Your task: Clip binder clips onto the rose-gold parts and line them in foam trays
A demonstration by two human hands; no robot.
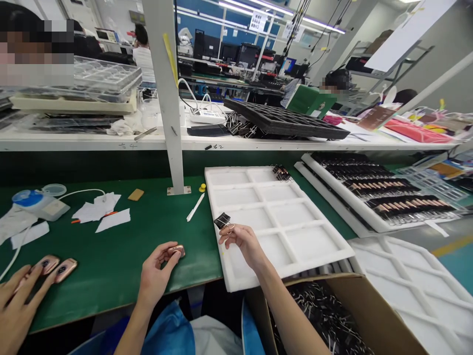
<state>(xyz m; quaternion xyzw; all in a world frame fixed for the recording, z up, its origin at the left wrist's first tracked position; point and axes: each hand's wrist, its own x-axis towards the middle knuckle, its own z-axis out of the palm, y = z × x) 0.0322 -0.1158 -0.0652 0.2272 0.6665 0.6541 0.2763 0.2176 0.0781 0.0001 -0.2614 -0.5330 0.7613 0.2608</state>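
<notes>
My left hand (158,268) is closed on a small rose-gold case (180,249), held between thumb and fingers just over the green mat. In my right hand (240,240) a black binder clip (222,220) is pinched by its wire handles, above the left edge of a white foam tray (264,209). Several black clips with rose-gold pieces (281,172) stand in the tray's far right corner. A cardboard box (364,291) full of loose binder clips (325,315) sits below my right forearm.
At far left, a co-worker's hand (18,296) touches rose-gold cases (66,270). A white pen (195,207), paper scraps (96,208) and a tan block (136,195) lie on the mat. Filled trays (391,197) are stacked right. A post (164,98) rises ahead beside a shelf.
</notes>
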